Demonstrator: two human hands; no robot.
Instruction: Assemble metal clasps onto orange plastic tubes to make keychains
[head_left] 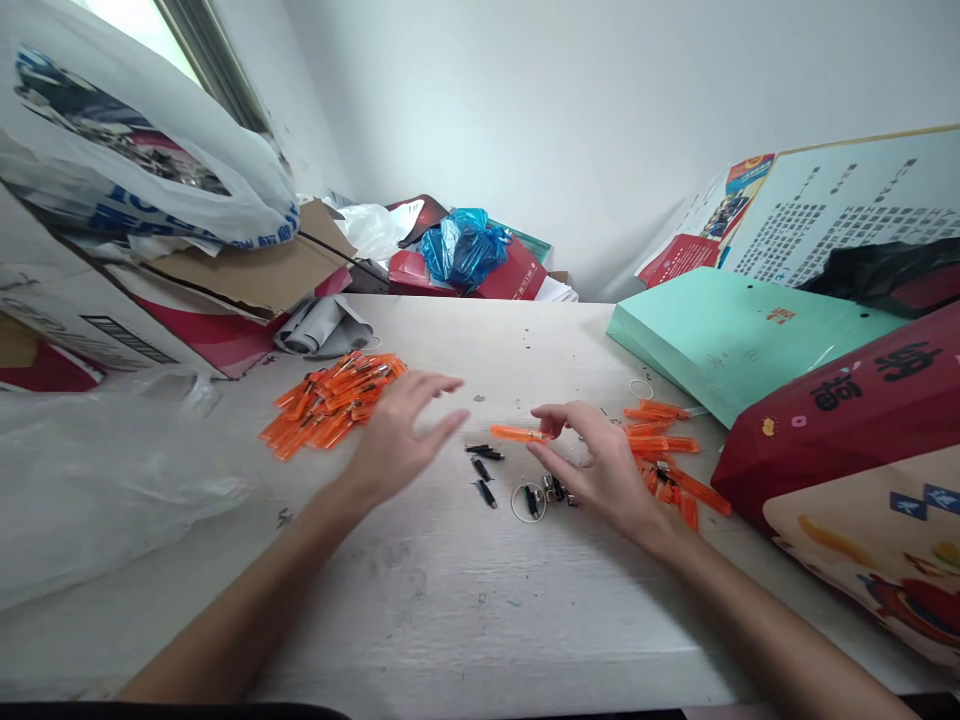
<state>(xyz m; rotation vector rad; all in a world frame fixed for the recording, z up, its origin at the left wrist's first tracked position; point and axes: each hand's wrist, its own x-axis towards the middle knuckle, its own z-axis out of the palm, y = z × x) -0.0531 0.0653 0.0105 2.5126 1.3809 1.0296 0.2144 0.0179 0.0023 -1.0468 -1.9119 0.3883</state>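
My right hand [600, 465] pinches one orange translucent stick [517, 433] between thumb and fingers and holds it level just above the white table [480, 590]. My left hand [397, 435] hovers with fingers spread and nothing in it, just right of a big pile of orange sticks [334, 400]. A smaller scatter of orange sticks [664, 450] lies behind and to the right of my right hand. Between the hands lie small black pieces [484, 470], a metal ring [526, 502] and little metal parts [555, 490].
A clear plastic bag [97, 480] lies at the left front. Cardboard boxes [225, 280] and a white bag [135, 130] stack at the left. A mint-green box [735, 335] and a red gift bag [847, 440] crowd the right. Blue bags [465, 245] sit at the back.
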